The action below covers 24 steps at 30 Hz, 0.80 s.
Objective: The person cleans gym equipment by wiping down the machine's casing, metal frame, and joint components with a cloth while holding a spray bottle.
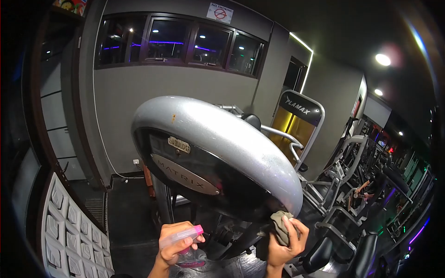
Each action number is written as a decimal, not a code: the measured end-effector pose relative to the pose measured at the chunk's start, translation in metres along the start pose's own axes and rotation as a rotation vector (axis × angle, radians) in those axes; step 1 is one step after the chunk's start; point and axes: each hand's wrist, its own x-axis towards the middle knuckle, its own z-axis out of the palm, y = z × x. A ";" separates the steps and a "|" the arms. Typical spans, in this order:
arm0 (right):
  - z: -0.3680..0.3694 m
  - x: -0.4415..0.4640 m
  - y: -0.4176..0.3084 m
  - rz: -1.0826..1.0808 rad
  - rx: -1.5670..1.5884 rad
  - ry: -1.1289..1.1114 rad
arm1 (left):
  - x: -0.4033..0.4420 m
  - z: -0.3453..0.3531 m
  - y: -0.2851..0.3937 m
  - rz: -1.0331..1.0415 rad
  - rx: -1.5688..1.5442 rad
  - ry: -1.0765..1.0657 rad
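My left hand [175,243] is wrapped round a clear spray bottle [191,257] with a pink nozzle, low in the view and left of centre. Pinched in my right hand [288,244] is a bunched olive-grey cloth [280,226], at the lower right end of a gym machine's rounded silver frame [218,127]. The cloth seems to touch the frame's lower edge. Inside the silver rim is a black panel [222,171] with a "MATRIX" plate [185,174] and a small "SHOULDER" label [179,144].
A Plamax machine [299,113] stands behind to the right, near more gym equipment [352,171]. A white patterned panel [74,231] leans at lower left. Dark windows [178,41] line the grey wall. A white cable [104,148] runs down to the floor.
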 end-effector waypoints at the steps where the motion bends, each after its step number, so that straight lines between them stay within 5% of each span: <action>1: 0.005 -0.005 -0.003 -0.013 -0.001 0.003 | -0.003 0.001 -0.006 0.000 -0.056 0.025; 10: 0.058 -0.043 -0.042 -0.100 0.251 -0.196 | -0.005 -0.001 -0.005 -0.139 -0.279 0.039; 14: 0.028 -0.041 -0.024 0.003 0.113 -0.111 | -0.004 -0.010 -0.004 -0.089 -0.241 0.076; 16: 0.016 -0.043 -0.007 0.020 -0.003 -0.025 | -0.003 -0.018 -0.003 -0.238 -0.263 0.054; 24: 0.058 -0.066 -0.033 0.005 0.120 0.056 | -0.004 -0.046 0.003 -0.376 -0.135 -0.138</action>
